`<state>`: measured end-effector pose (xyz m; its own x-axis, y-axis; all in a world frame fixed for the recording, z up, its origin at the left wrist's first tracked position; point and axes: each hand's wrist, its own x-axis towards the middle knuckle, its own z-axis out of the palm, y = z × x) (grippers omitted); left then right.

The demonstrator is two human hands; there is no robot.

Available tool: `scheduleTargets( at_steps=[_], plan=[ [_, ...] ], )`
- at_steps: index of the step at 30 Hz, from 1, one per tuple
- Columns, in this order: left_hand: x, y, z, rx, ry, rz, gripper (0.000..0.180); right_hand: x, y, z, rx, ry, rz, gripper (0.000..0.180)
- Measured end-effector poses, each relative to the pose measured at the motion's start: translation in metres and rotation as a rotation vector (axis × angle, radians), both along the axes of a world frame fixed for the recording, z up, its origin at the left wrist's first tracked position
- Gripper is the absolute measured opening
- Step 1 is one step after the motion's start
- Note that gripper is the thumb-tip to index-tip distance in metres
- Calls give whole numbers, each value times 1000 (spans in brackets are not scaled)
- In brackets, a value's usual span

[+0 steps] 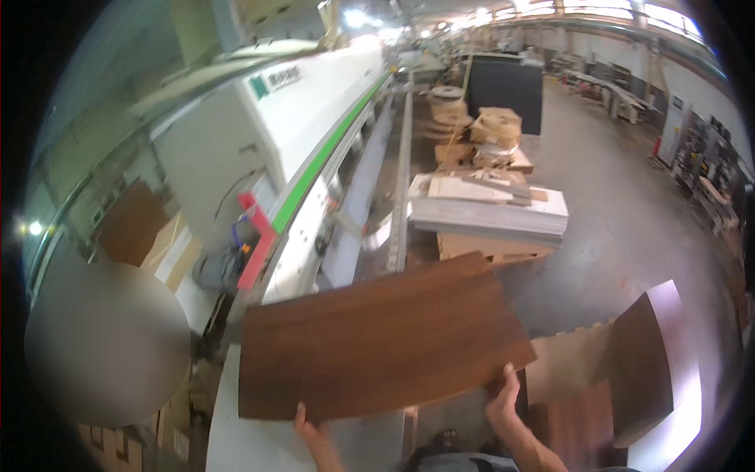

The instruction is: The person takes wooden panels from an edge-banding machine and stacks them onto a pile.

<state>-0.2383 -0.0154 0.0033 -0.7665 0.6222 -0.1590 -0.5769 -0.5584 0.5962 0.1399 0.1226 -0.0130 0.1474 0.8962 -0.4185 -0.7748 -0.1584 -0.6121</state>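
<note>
A brown wood-grain panel (377, 338) is held up in front of me, tilted, with its right end higher and farther away. My left hand (312, 431) grips its near edge toward the left, thumb on top. At the near right corner, my right hand (503, 393) closes on the panel, thumb up against the face. The fingers of both hands are mostly hidden beneath the board. Under the panel's left part lies a white surface (236, 440).
A long white machine (314, 102) with a green stripe runs away ahead on the left. Stacked pale boards (487, 216) lie on a pallet beyond the panel. An open cardboard box (578, 354) stands at my right, brown panels inside. A blurred round shape (108, 346) covers the lower left.
</note>
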Motion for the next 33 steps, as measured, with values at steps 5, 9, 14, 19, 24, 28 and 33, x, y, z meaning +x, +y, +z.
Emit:
scheduleTargets(
  at_steps=[5,9,14,19,24,28,33],
  plan=[
    [67,11,58,-220,408,88,25,-30,39,-26,-342,50,-57,46],
    [165,24,119,-311,519,26,18,-36,52,-79,-396,58,3,40],
    [259,41,144,-229,1104,-159,15,8,9,-153,-335,84,505,38],
    [306,47,88,-386,1187,-271,23,24,-45,-180,-71,-209,473,38],
    [330,60,38,-368,1147,-270,25,47,-62,-196,-314,46,398,37],
    [346,53,29,-382,1140,-285,24,71,-69,-215,-419,144,310,37],
    [343,58,29,-435,1309,-259,23,80,-73,-244,-485,252,207,37]
  ],
)
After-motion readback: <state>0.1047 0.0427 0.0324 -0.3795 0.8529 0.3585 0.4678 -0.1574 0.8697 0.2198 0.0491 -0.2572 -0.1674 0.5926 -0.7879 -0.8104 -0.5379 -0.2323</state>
